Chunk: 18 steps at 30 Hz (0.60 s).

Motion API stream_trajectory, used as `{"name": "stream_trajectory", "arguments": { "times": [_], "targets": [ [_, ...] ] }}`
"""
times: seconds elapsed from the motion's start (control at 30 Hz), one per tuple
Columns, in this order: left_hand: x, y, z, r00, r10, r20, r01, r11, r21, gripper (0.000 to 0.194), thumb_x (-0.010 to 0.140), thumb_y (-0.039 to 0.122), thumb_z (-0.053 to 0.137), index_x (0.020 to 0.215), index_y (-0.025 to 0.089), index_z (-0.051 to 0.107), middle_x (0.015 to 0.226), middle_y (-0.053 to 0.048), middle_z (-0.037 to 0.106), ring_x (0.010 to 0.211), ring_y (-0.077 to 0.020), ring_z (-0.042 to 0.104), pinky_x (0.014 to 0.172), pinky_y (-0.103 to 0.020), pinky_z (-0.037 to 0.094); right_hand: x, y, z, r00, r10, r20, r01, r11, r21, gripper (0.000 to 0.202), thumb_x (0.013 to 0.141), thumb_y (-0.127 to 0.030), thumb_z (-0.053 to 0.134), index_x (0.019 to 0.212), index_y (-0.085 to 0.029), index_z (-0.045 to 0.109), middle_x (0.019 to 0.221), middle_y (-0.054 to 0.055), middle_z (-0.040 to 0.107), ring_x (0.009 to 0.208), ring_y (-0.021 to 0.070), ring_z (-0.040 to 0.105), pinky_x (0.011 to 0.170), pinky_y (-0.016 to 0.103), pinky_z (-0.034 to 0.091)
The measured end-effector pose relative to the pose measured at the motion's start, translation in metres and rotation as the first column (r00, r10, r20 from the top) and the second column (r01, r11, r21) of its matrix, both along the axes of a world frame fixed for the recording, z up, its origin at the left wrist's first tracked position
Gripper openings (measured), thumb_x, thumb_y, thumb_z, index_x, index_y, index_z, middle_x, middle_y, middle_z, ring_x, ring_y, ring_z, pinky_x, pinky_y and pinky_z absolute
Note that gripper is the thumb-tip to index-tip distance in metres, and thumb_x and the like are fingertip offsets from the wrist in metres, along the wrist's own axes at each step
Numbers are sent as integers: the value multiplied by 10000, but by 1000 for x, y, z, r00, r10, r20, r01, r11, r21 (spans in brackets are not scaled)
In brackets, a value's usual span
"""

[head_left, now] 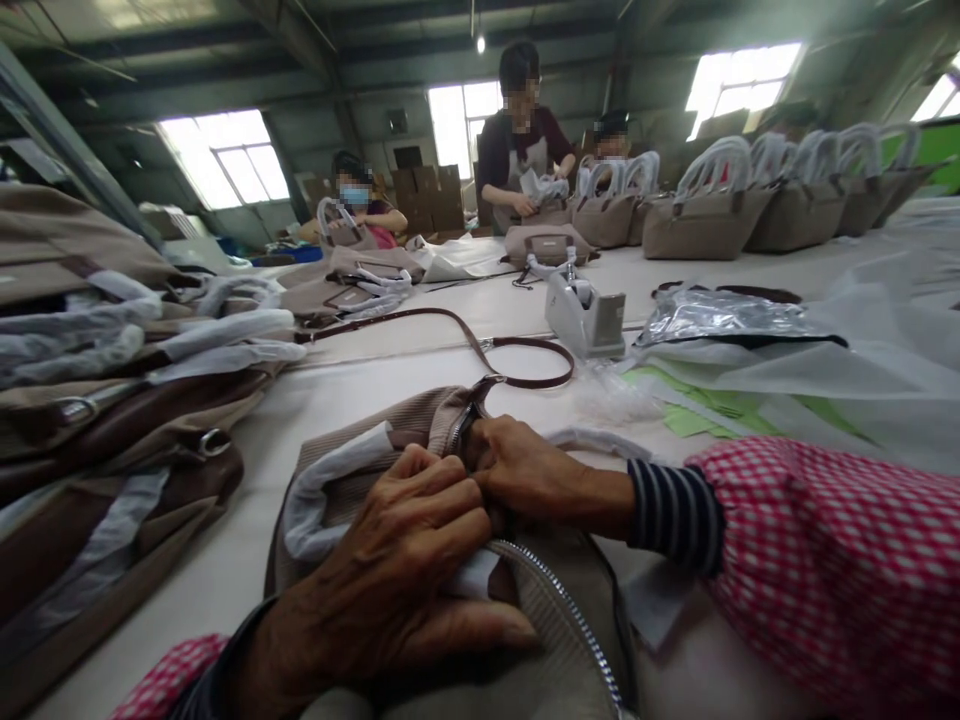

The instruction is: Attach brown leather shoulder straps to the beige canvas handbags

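Observation:
A taupe ribbed handbag [555, 620] lies on the table in front of me, its silver-toothed zipper [570, 590] parted. My left hand [405, 560] is closed on the bag near its opening, fingers curled and thumb stretched along the fabric. At the far end of the opening, my right hand [525, 470] has its fingers curled inward beside the zipper end; what they grip is hidden. One handle wrapped in white paper [315, 500] lies left of my left hand. From the bag's far end a brown leather strap [442, 315] loops across the table.
Taupe bags with wrapped handles [112, 400] pile up on the left. A tape dispenser [585, 310] stands beyond my right hand, with plastic packaging [735, 315] and green sheets [690, 405] to its right. Finished-looking bags [705, 225] line the back right. Several people [521, 150] work across the table.

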<state>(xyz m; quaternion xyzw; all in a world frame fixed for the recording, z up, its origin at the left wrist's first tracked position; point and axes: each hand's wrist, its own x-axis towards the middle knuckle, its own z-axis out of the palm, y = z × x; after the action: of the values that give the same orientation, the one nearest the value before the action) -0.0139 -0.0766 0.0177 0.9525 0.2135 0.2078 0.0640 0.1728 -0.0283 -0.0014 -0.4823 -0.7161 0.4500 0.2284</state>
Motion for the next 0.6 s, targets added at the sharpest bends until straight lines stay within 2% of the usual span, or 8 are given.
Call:
{"name": "stream_trajectory", "arguments": {
  "times": [0.1, 0.23, 0.3, 0.37, 0.47, 0.53, 0.6],
  "targets": [
    [0, -1, -1, 1000, -4, 21, 4, 1000, -7, 498, 965, 666, 556, 853, 188, 634, 849, -19, 650, 822, -199, 558, 802, -376, 322, -1, -3, -1, 999, 39, 34, -43, 990, 136, 203, 731, -34, 666, 695, -161, 511, 631, -58, 492, 593, 81, 448, 519, 203, 302],
    [-1, -2, 2, 999, -21, 44, 21, 1000, 11, 475, 981, 636, 557, 860, 182, 622, 874, -20, 652, 834, -195, 562, 809, -371, 324, 8, -16, 9, 995, 85, 54, -98, 944, 316, 219, 846, -74, 619, 658, -151, 535, 654, -39, 522, 628, 92, 448, 590, 224, 327],
    [-1, -3, 4, 998, -22, 54, 21, 1000, 12, 472, 980, 640, 556, 868, 185, 619, 857, -17, 648, 823, -192, 558, 803, -369, 323, 16, -24, 16, 995, 94, 42, -103, 941, 323, 208, 903, -93, 571, 706, -142, 614, 691, -15, 598, 653, 105, 512, 635, 226, 374],
    [-2, -4, 4, 998, -20, 63, 20, 1000, 0, 490, 970, 660, 553, 840, 191, 610, 811, -11, 631, 793, -190, 544, 781, -369, 316, 26, -31, 20, 998, 65, 13, -66, 959, 276, 202, 937, -102, 528, 817, -136, 687, 711, 0, 656, 644, 113, 574, 651, 227, 415],
    [-2, -5, 5, 998, -20, 59, 21, 999, -25, 507, 964, 671, 554, 813, 190, 615, 759, -8, 612, 757, -185, 533, 755, -372, 310, 40, -37, 18, 1000, -6, -26, 11, 981, 195, 216, 959, -125, 508, 940, -138, 724, 633, -16, 648, 564, 114, 591, 609, 225, 434],
    [-2, -5, 6, 999, -19, 48, 20, 999, -26, 500, 965, 665, 556, 849, 187, 643, 763, -11, 622, 748, -184, 541, 748, -372, 320, 46, -41, 14, 999, -1, -35, 10, 969, 248, 241, 955, -109, 498, 1013, -149, 729, 695, -7, 676, 616, 124, 621, 645, 231, 459],
    [-2, -6, 7, 999, -14, 40, 15, 1000, -11, 490, 963, 658, 563, 900, 184, 668, 781, -17, 640, 757, -188, 558, 755, -373, 337, 49, -44, 9, 994, 102, 29, -105, 916, 388, 274, 945, -77, 489, 1049, -165, 726, 874, 28, 715, 763, 143, 652, 742, 252, 485]
  ]
}}
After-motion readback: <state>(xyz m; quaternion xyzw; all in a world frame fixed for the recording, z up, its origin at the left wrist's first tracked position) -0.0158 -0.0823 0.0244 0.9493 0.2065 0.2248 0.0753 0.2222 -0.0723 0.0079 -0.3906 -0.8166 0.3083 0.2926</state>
